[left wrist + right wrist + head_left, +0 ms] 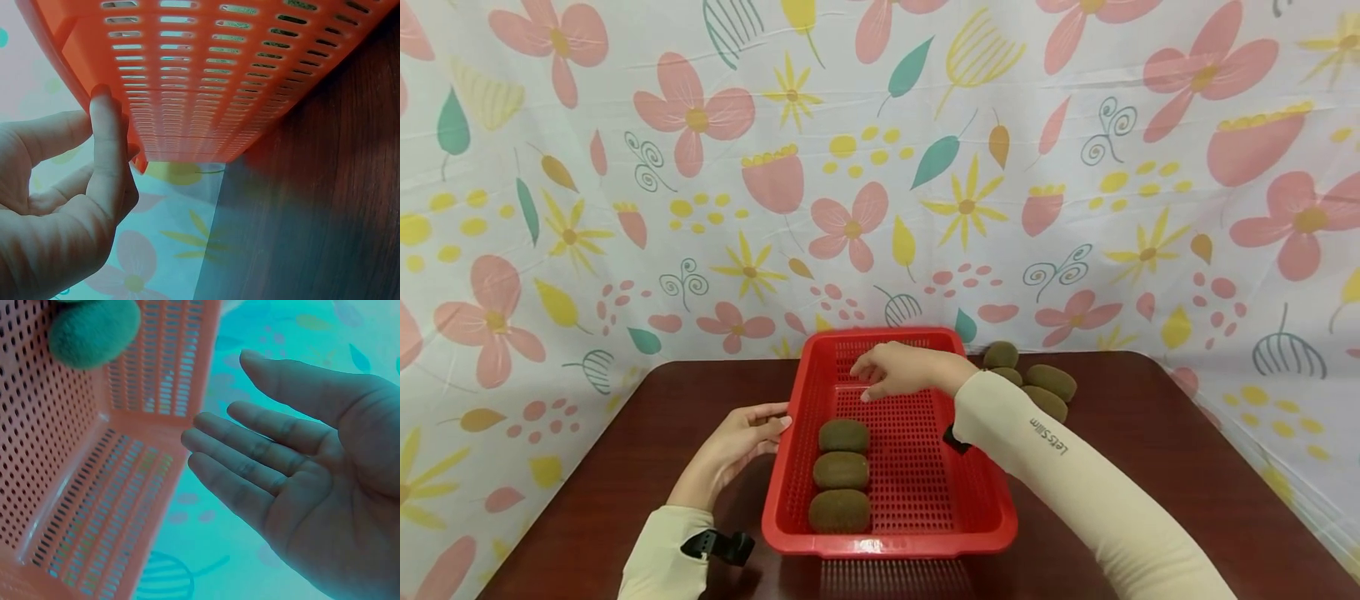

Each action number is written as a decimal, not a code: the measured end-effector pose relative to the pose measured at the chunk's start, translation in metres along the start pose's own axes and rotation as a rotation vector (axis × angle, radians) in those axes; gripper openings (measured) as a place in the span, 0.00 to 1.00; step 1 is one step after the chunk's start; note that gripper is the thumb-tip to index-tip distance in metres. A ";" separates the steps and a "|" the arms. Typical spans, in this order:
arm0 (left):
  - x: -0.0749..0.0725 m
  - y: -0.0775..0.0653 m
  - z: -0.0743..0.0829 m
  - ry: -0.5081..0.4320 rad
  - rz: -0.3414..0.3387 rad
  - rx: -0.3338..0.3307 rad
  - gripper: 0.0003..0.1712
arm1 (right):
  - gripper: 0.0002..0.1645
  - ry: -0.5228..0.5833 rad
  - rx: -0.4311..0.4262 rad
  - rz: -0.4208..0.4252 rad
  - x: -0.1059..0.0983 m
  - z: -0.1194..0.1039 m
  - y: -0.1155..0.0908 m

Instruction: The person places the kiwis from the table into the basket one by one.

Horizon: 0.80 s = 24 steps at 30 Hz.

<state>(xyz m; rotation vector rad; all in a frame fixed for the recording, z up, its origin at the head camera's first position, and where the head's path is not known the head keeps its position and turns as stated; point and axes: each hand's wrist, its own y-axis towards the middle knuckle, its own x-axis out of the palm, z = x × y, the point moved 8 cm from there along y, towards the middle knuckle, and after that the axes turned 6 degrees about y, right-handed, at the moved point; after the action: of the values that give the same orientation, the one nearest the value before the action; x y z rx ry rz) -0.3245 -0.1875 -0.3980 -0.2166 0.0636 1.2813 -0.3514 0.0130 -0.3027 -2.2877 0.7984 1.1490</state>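
A red plastic basket (917,546) with slotted walls stands on the table. Three brown fuzzy kiwis (841,471) lie in a column along its left side. At the basket's left rim my left hand (741,442) pinches the edge; the left wrist view shows the fingers (107,150) at the rim from outside. Over the far part of the basket is my right hand (898,368), holding nothing. Its fingers are spread and relaxed in the right wrist view, palm (325,500) visible, with one kiwi (94,334) lying in the basket beyond.
Several more kiwis (1049,382) lie on the dark wooden table (1120,467) to the right of the basket, partly hidden behind the right forearm. A flower-printed cloth (850,167) hangs behind the table.
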 end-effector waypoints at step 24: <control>0.000 0.001 -0.003 0.005 0.012 0.021 0.29 | 0.20 0.196 -0.074 0.364 -0.062 0.082 -0.094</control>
<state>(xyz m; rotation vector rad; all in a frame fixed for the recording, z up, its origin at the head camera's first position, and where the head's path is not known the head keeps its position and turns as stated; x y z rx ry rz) -0.3251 -0.1881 -0.4005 -0.2022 0.0826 1.2914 -0.3645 0.1506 -0.2835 -2.4073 1.3100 1.1282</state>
